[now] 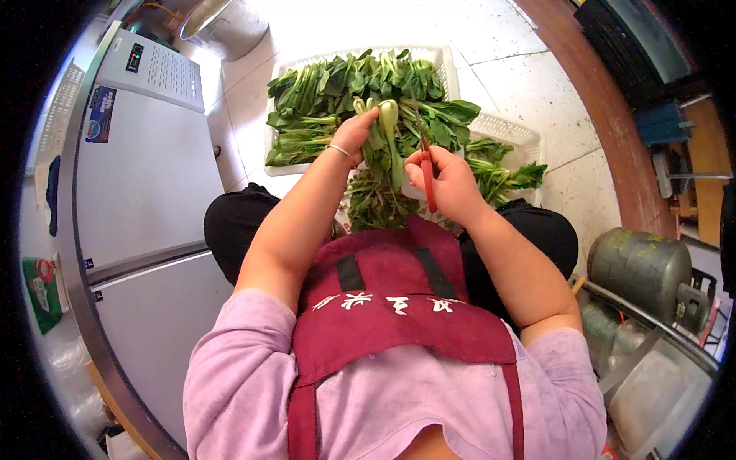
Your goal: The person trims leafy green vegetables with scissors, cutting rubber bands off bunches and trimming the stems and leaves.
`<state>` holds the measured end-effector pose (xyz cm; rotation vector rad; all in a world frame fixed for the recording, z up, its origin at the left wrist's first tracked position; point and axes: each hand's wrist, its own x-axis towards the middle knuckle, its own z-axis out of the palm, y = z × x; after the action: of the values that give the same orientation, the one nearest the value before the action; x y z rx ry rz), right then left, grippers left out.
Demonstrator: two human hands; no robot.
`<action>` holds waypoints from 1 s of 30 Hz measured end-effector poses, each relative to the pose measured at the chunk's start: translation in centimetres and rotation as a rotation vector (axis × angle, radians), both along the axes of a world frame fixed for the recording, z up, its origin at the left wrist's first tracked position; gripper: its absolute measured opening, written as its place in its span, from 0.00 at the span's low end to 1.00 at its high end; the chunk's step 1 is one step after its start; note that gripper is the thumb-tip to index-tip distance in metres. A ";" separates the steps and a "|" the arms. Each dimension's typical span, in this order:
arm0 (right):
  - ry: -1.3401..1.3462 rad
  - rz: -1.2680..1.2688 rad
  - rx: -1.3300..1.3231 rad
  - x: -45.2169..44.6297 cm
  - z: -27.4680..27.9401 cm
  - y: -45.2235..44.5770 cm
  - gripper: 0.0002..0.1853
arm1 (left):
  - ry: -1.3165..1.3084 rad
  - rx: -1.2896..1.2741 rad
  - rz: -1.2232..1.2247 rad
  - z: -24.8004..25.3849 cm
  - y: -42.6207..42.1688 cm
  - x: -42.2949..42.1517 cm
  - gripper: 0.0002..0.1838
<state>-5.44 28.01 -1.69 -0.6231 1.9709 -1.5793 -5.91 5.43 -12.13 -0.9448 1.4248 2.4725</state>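
Observation:
My left hand (pixel 357 132) is closed around a small bunch of leafy greens (pixel 389 142), their pale stem ends pointing up and away from me. In my right hand (pixel 448 184) is a pair of scissors (pixel 427 172) with red handles, its dark blades pointing away, just right of the bunch. Beyond both hands a white plastic basket (pixel 271 159) holds rows of the same greens. Below the bunch, close to my apron, lies a pile of leaves and trimmings (pixel 376 201), partly hidden by my left hand's bunch.
To the right, a second white basket (pixel 510 130) holds more greens. A white fridge (pixel 149 169) stands at the left, with a large metal pot (pixel 222 29) beyond it. On the right are a gas cylinder (pixel 640 264) and a metal rack. The floor is pale tile (pixel 502 77).

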 end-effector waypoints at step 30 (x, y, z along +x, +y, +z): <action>-0.057 0.086 0.091 -1.2 0.7 0.1 0.13 | 0.176 0.172 -0.371 11.3 3.3 8.3 0.19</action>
<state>-6.60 28.09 -1.03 -0.6113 1.9359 -1.4320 2.40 8.77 -0.82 -0.3944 1.2700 2.3885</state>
